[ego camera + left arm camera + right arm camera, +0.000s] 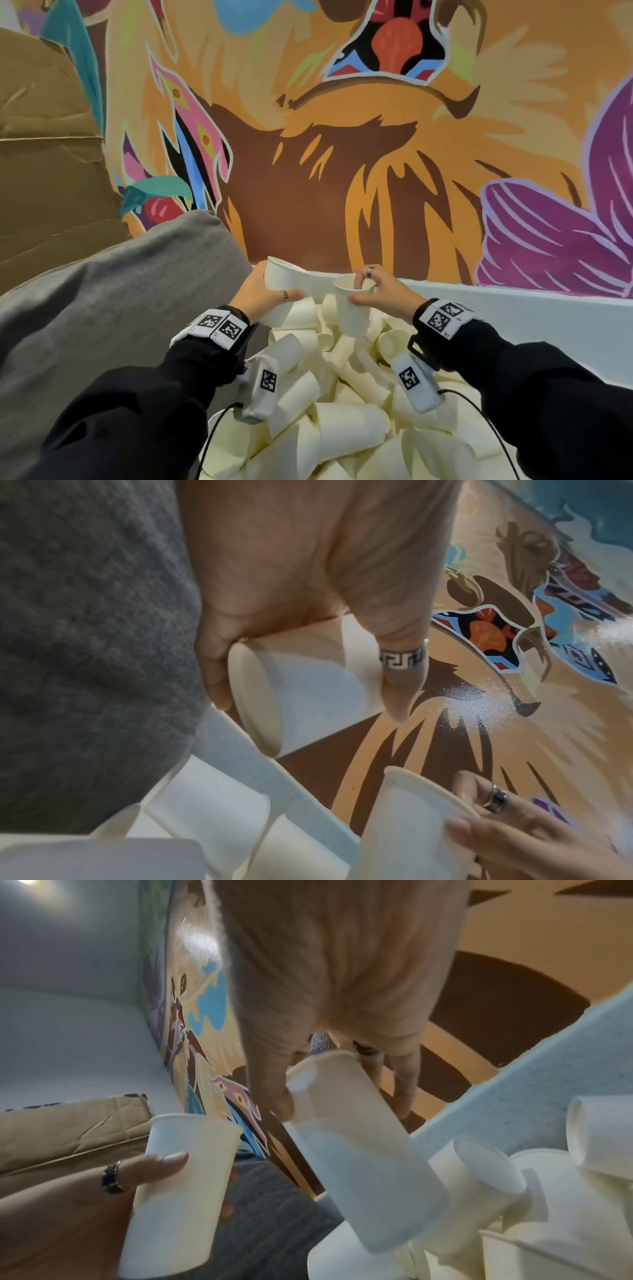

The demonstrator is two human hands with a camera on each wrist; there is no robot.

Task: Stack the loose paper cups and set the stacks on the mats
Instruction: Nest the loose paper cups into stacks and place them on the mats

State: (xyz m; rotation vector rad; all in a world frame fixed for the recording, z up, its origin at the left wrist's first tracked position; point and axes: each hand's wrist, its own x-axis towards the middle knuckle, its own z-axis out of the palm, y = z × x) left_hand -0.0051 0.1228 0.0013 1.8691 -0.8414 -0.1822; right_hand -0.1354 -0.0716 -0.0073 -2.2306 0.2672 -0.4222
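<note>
At far left, brown cardboard (pixel 44 164), then a grey cushion (pixel 102 308). Next, left hand (pixel 255 291) wrapped round one paper cup (pixel 286 279), thumb across its side, mouth tilted up toward the mural wall (pixel 342 154); just beside it, right hand (pixel 382 293) pinching the rim of a second cup (pixel 352 310), index finger hooked inside, base down. Below both, apart from them, a heap of loose cups (pixel 342 411), with the white ledge (pixel 513 325) to the right.

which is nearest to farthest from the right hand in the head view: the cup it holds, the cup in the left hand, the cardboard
1. The cup it holds, pinched at the rim by the right hand.
2. The cup in the left hand, just to its left.
3. The cardboard, far left, against the wall.
</note>
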